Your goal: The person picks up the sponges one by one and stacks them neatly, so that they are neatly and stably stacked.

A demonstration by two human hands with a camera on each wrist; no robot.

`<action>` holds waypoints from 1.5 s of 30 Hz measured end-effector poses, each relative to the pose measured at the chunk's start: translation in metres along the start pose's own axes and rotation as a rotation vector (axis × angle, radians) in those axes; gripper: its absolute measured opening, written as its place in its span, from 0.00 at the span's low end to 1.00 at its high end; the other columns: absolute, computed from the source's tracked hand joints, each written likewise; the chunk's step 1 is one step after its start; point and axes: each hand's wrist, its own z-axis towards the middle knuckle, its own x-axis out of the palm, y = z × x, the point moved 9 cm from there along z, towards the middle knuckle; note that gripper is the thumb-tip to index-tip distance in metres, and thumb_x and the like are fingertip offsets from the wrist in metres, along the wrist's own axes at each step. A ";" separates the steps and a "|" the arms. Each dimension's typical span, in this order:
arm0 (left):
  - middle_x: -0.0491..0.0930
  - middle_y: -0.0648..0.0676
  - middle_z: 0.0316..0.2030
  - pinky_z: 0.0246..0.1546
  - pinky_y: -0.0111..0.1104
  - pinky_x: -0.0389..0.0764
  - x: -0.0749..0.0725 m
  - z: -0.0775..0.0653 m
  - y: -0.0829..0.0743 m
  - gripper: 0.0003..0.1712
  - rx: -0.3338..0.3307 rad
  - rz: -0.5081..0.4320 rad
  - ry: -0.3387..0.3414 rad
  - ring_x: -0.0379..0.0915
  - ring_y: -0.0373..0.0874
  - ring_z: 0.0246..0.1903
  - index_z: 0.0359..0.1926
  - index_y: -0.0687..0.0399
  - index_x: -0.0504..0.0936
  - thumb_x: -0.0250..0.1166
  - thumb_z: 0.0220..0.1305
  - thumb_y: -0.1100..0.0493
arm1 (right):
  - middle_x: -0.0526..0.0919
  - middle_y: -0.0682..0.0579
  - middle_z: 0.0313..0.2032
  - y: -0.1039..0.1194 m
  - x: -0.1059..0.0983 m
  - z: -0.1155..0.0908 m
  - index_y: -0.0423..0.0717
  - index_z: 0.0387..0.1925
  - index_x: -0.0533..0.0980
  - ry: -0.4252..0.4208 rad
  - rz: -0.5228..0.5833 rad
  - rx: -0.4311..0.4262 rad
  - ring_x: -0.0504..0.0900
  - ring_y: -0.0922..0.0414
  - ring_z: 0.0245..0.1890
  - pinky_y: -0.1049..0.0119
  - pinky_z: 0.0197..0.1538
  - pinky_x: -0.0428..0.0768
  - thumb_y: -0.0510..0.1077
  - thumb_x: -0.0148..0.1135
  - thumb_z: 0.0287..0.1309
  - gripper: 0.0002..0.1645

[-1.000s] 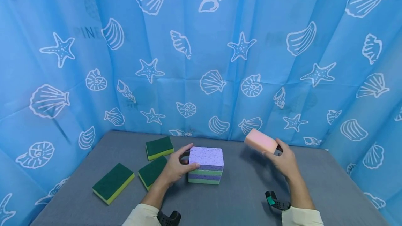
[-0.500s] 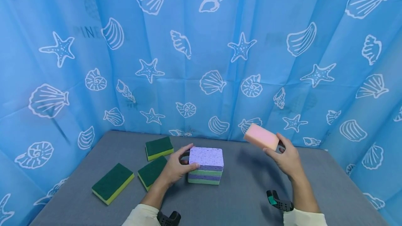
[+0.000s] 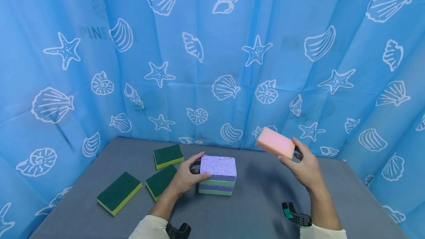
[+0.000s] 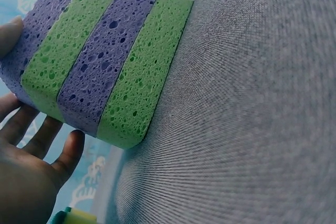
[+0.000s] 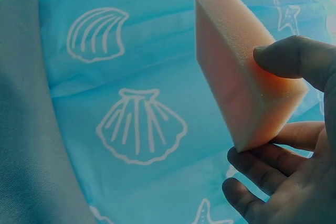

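A stack of porous purple and green sponges in alternating layers stands on the grey table. My left hand grips the top purple sponge at its left end, with the thumb on the near corner and the fingers at the far side. In the left wrist view the fingers reach down beside the upper layers, and the bottom green sponge rests on the cloth. To the right, my right hand pinches a smooth pink sponge at one end and holds it tilted above the table. Its shadow falls on the cloth below.
Several scouring sponges with green tops and yellow sides lie left of the stack: one at the back, one partly hidden by my left forearm, one nearer the front. A blue shell-print curtain hangs behind the grey table.
My right hand has lifted the pink sponge a little higher, and its shadow has shifted. My left hand and the stack stay where they were.
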 end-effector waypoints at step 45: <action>0.69 0.60 0.61 0.53 0.51 0.72 -0.003 0.010 0.038 0.44 0.035 0.033 -0.027 0.67 0.57 0.55 0.69 0.56 0.66 0.74 0.55 0.53 | 0.68 0.40 0.60 0.094 0.020 -0.017 0.32 0.69 0.60 0.045 0.002 -0.324 0.68 0.43 0.57 0.52 0.53 0.69 0.33 0.73 0.48 0.48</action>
